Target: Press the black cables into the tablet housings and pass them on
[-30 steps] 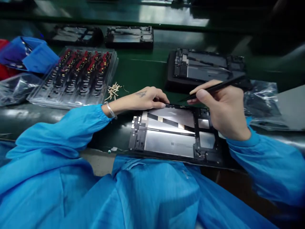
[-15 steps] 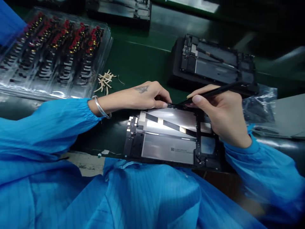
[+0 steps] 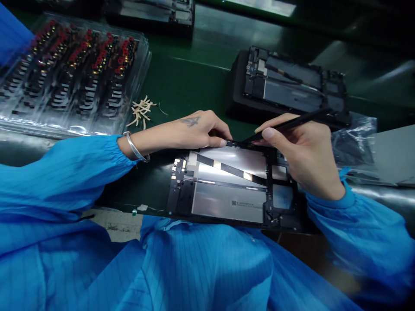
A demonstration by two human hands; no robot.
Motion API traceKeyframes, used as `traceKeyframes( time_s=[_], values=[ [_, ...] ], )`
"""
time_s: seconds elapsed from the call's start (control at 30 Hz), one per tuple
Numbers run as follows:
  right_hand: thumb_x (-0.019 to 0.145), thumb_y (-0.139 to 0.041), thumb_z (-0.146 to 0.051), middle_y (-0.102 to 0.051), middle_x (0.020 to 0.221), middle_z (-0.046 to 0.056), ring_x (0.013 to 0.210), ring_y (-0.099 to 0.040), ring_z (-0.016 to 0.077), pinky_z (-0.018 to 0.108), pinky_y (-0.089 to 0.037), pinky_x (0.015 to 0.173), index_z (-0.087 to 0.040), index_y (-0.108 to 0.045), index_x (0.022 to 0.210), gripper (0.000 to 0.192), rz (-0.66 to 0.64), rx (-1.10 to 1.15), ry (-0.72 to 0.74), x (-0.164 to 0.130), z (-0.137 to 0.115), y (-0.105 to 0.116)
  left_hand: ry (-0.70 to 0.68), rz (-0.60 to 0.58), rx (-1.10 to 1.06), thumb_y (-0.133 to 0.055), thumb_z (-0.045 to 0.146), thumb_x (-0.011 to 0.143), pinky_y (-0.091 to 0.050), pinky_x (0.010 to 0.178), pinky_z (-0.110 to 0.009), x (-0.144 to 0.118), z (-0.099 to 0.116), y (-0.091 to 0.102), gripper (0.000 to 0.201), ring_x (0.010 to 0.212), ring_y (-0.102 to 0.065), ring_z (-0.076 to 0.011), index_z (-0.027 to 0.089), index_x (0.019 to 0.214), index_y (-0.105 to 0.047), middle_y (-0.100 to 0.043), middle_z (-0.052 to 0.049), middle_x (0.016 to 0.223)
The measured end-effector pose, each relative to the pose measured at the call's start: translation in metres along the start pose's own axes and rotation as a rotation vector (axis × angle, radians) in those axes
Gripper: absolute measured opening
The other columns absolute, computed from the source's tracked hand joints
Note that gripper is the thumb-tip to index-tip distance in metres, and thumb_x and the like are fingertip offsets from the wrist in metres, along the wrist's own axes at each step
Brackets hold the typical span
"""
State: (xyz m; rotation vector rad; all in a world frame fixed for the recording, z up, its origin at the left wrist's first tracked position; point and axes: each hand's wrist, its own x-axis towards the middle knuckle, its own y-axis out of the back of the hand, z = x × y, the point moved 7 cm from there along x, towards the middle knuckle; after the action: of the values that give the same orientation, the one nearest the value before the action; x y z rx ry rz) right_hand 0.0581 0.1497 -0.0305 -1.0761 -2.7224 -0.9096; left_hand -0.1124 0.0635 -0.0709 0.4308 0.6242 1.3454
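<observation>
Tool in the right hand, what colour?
Black tool, held in the right hand; head view.
</observation>
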Motion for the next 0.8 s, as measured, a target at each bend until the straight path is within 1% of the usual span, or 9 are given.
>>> traceKeyframes(
  time_s=[0.1, 0.2, 0.37, 0.57, 0.73, 0.8],
  values=[
    [0.095, -0.073, -0.039, -0.075, 0.089, 0.000, 0.077, -0.074, 0.0164, 0.027, -0.057, 0.066, -0.024, -0.078, 0.094, 0.016, -0.005, -0.048, 0.027, 0.0005, -0.0025, -0.0006, 0.014, 0.003, -0.021, -0.070, 0.028, 0.091, -0.049, 0.089, -0.034, 0.0000, -0.0009, 0.0002, 0.021, 0.106, -0.068, -0.0278, 0.022, 0.110, -0.076, -0.075, -0.002, 0.110],
    [0.095, -0.074, -0.037, -0.075, 0.086, 0.000, 0.075, -0.074, 0.0166, 0.027, -0.055, 0.062, -0.023, -0.077, 0.093, 0.014, 0.004, -0.051, 0.031, 0.0013, -0.0035, -0.0008, 0.010, 0.009, -0.065, -0.071, 0.025, 0.091, -0.049, 0.089, -0.033, -0.0001, 0.0004, 0.0008, 0.018, 0.106, -0.068, -0.0279, 0.021, 0.108, -0.077, -0.074, -0.002, 0.107],
    [0.095, -0.074, -0.038, -0.074, 0.086, 0.000, 0.074, -0.072, 0.0173, 0.028, -0.054, 0.060, -0.025, -0.078, 0.093, 0.014, -0.005, -0.075, 0.038, 0.0012, -0.0041, -0.0026, 0.005, 0.019, -0.062, -0.072, 0.022, 0.090, -0.049, 0.089, -0.033, 0.0000, 0.0021, 0.0020, 0.017, 0.101, -0.068, -0.0266, 0.020, 0.107, -0.078, -0.074, -0.002, 0.102],
    [0.094, -0.074, -0.037, -0.074, 0.088, -0.001, 0.077, -0.073, 0.0185, 0.029, -0.057, 0.063, -0.028, -0.077, 0.092, 0.010, 0.013, -0.054, 0.027, -0.0009, -0.0055, -0.0027, -0.036, 0.027, -0.051, -0.072, 0.021, 0.091, -0.047, 0.086, -0.032, -0.0001, 0.0039, 0.0023, 0.015, 0.098, -0.069, -0.0246, 0.020, 0.105, -0.079, -0.074, -0.002, 0.101],
    [0.094, -0.073, -0.039, -0.074, 0.087, 0.001, 0.076, -0.070, 0.0170, 0.026, -0.053, 0.059, -0.025, -0.078, 0.092, 0.015, 0.011, -0.089, 0.045, -0.0015, -0.0096, -0.0026, 0.022, 0.022, -0.067, -0.073, 0.021, 0.091, -0.047, 0.087, -0.032, -0.0005, 0.0017, 0.0025, 0.017, 0.102, -0.068, -0.0260, 0.020, 0.107, -0.079, -0.074, -0.002, 0.104],
    [0.095, -0.073, -0.038, -0.074, 0.089, 0.001, 0.078, -0.069, 0.0169, 0.025, -0.053, 0.060, -0.024, -0.078, 0.093, 0.015, 0.000, -0.118, 0.046, -0.0006, -0.0105, -0.0033, 0.022, 0.018, -0.074, -0.073, 0.021, 0.091, -0.047, 0.087, -0.032, 0.0006, 0.0006, 0.0030, 0.017, 0.101, -0.068, -0.0259, 0.020, 0.107, -0.079, -0.075, -0.002, 0.103]
  ],
)
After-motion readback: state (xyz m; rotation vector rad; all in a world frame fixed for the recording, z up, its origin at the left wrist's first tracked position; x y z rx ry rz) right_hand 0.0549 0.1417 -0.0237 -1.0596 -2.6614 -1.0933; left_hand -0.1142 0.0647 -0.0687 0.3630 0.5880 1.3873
